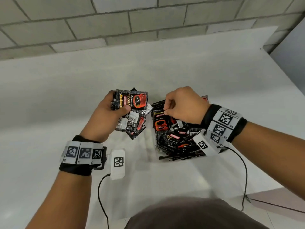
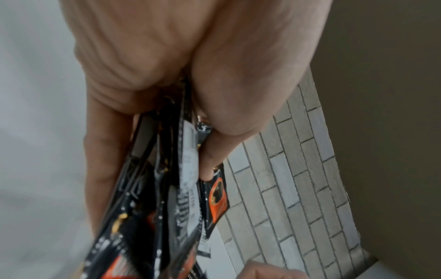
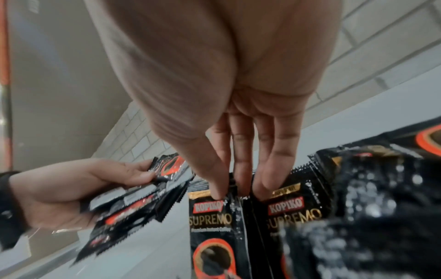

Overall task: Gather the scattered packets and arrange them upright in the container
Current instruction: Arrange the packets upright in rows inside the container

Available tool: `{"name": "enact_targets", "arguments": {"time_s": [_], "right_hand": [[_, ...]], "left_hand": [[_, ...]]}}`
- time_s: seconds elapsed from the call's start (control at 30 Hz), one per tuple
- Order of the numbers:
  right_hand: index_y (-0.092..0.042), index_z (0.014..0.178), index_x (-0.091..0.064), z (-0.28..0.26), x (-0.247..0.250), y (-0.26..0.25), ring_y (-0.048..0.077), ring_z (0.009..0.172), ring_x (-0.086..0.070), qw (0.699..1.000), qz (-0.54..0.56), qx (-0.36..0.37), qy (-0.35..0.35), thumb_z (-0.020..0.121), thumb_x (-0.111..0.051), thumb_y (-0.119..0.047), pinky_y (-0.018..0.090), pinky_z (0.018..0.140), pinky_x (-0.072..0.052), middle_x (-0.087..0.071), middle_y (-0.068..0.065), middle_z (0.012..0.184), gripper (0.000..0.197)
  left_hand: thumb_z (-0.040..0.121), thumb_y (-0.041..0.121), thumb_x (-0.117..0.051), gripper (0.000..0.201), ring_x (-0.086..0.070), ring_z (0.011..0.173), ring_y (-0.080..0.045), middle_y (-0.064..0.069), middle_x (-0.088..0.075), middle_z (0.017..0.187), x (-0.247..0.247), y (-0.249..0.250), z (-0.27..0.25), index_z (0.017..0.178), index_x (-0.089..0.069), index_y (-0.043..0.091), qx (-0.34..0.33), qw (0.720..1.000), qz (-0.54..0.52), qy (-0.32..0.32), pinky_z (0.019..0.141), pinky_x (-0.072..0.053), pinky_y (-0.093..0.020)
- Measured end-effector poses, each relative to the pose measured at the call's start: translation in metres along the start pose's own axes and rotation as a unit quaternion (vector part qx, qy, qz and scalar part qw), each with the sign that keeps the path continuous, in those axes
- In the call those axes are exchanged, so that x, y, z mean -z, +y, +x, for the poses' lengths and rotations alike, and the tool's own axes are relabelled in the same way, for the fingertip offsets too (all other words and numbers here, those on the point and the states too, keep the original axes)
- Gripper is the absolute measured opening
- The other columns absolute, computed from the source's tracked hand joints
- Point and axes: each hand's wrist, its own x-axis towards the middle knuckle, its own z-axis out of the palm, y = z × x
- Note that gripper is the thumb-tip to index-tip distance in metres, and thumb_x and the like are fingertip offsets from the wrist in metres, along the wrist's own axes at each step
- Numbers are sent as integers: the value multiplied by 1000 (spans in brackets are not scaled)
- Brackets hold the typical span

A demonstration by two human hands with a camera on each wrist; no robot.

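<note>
Left hand [image 1: 105, 116] is gripping a fanned stack of packets [image 1: 132, 111] at 10 o'clock of the container [image 1: 178, 134]. Right hand [image 1: 184, 104] is pinching the top edge of a packet [image 3: 214, 222] standing inside it.

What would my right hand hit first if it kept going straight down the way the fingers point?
The right hand already has its fingertips at the top edges of the upright Kopiko packets. Going on, it would likely slide between them into the pile; depth below is unclear.
</note>
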Motion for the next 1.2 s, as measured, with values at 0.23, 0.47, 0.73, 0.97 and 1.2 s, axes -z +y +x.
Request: {"name": "enact_targets", "arguments": {"time_s": [0.23, 0.47, 0.73, 0.97, 1.2], "right_hand": [[-16, 85, -74, -3, -9, -2, 11, 73, -65, 997, -48, 26, -47, 84, -78, -16, 33, 76, -57, -63, -13, 72, 4], [-21, 91, -72, -4, 6, -1, 0, 65, -63, 999, 38, -4, 5, 85, -79, -26, 23, 66, -49, -71, -7, 80, 11], [-24, 93, -72, -22, 21, -19, 2, 57, -62, 978, 191, -12, 79, 82, -81, -42, 19, 55, -50, -70, -5, 79, 23], [-10, 86, -57, -30, 26, -3, 38, 70, -74, 960, 263, -84, 47, 85, -77, -5, 49, 67, -61, -70, 19, 76, 20], [-31, 136, -46, -36, 39, 0, 18, 50, -61, 955, 289, -44, 52, 78, -78, 5, 27, 51, -50, -67, 4, 67, 76]], "left_hand": [[98, 8, -66, 30, -74, 92, -15, 6, -76, 104, 13, 4, -3, 124, -60, 22, -6, 1000, 1, -3, 70, -60, -37], [98, 12, -67, 31, -73, 104, -25, 0, -75, 113, -6, 10, -11, 126, -60, 24, -21, 998, 9, -53, 87, -59, -50], [96, 4, -68, 35, -71, 110, -31, -11, -73, 118, -37, 14, -15, 127, -59, 18, -25, 990, -47, -128, 94, -57, -50], [95, 3, -68, 35, -72, 97, -20, -6, -74, 111, -39, 9, -15, 126, -60, 16, -16, 994, -55, -96, 83, -60, -41], [96, 1, -64, 32, -72, 90, -26, -5, -73, 107, -7, 6, -14, 123, -60, 18, 8, 992, -122, -33, 64, -59, -39]]}}
